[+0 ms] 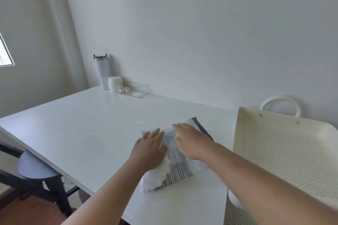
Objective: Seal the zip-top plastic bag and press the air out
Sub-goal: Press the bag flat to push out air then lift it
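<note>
A person's two bare arms reach in from the bottom of the frame over a white table (87, 126). Just right of centre and low in the frame lies a clear plastic bag (198, 165), flat on the tabletop, holding a folded grey-and-white striped cloth (175, 160) and a soft white bundle (157, 171) at its near left corner.

The left hand (150, 149) lies palm down on the left part of the bag, fingers spread and flat. The right hand (190, 139) lies palm down just beside it, fingers extended toward the far edge, where the zip strip probably runs, though blur hides it. Neither hand is pinching anything; both appear to be pressing.

The bag looks light, thin and slippery, and its contents soft and squashy, so it would likely slide on the smooth table unless one hand pins it. The best hold is probably the far edge, pinched and run along between thumb and finger, while the other palm flattens the cloth toward the opening.

To the right, very near the bag, stands a cream perforated basket (285, 153) with a loop handle, limiting room on that side. To the left the tabletop runs bare toward its edge, above a dark stool (36, 168) at lower left. At the far wall, upper left of centre, stand a tall tumbler (102, 73), a white jar (114, 84) and a clear tray (135, 88), well apart from the bag.
</note>
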